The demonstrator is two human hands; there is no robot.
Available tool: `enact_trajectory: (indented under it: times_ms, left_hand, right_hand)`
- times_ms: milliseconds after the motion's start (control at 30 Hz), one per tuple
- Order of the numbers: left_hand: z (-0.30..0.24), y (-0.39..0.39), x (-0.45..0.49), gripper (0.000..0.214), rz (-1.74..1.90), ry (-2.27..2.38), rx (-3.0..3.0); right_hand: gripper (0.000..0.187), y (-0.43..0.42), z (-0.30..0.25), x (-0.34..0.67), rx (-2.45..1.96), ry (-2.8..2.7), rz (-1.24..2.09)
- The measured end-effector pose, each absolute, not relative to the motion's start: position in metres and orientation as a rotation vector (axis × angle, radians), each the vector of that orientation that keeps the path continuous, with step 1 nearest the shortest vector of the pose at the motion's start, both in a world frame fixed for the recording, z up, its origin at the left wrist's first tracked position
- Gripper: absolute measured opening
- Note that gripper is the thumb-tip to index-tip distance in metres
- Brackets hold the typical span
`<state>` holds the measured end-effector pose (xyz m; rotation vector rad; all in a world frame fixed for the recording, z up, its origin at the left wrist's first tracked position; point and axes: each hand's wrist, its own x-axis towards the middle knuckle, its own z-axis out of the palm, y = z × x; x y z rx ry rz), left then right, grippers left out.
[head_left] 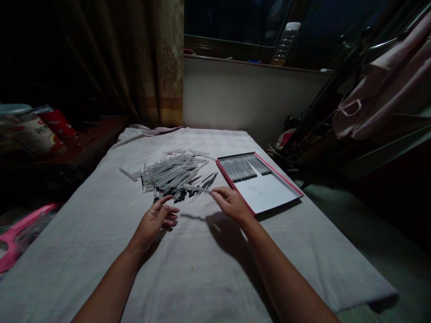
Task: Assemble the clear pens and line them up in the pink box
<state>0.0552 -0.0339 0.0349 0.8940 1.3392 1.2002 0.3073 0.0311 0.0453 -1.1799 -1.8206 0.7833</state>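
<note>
My right hand [230, 202] pinches one end of a slim translucent pen [199, 189], whose other end points left over the pile. Low over the cloth, my left hand [155, 223] has its fingers apart and holds nothing. Just beyond it lie small black caps [181, 196] at the near edge of a heap of clear pen barrels [168, 171]. Thin dark pen refills [209, 180] lie between the heap and a shallow red-edged box [226, 173]. Inside the box, rows of pens [238, 168] with black ends lie side by side at the far end, with a gap between two groups.
A pale cloth [182, 278] covers the table. Jars [30, 134] stand on a dark side surface at left, above a pink plastic object [23, 229]. A bottle [286, 44] stands on the windowsill. Pink fabric [380, 85] hangs at right.
</note>
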Motion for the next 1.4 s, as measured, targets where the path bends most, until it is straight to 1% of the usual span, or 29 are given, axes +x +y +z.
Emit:
enact_trajectory:
  times_ms: [100,167,200,233,433,633,833,933,1100,1400]
  left_hand:
    - [0.033,-0.034,0.052,0.083,1.207,1.328,0.901]
    - [0.032,-0.033,0.051,0.077,1.194,1.327,0.907]
    - [0.032,-0.033,0.05,0.076,1.187,1.331,0.906]
    - [0.032,-0.032,0.05,0.075,1.181,1.337,0.904]
    - [0.031,-0.032,0.053,0.07,1.177,1.354,0.866]
    - [0.031,-0.031,0.051,0.069,1.166,1.371,0.796]
    - [0.026,-0.031,0.049,0.065,1.16,1.36,0.796]
    - [0.026,-0.031,0.05,0.063,1.168,1.356,0.793]
    - [0.028,-0.03,0.051,0.067,1.163,1.355,0.775]
    - [0.031,-0.03,0.053,0.069,1.162,1.369,0.759]
  right_hand:
    - [0.043,0.065,0.054,0.356,-1.407,-1.558,0.63]
    - [0.048,0.091,0.058,0.391,-1.715,-1.443,0.455]
    - [0.049,0.103,0.06,0.406,-1.883,-1.408,0.345]
    - [0.049,0.114,0.06,0.418,-1.947,-1.382,0.304]
    - [0.041,0.158,0.048,0.445,-2.18,-1.355,0.193]
    - [0.041,0.177,0.034,0.445,-2.319,-1.419,0.144]
    - [0.035,0.182,0.032,0.444,-2.404,-1.536,0.097]
    - [0.037,0.184,0.03,0.443,-2.428,-1.598,0.058]
    - [0.042,0.183,0.03,0.443,-2.437,-1.706,0.0]
    - [0.039,0.179,0.035,0.45,-2.46,-1.844,-0.041]
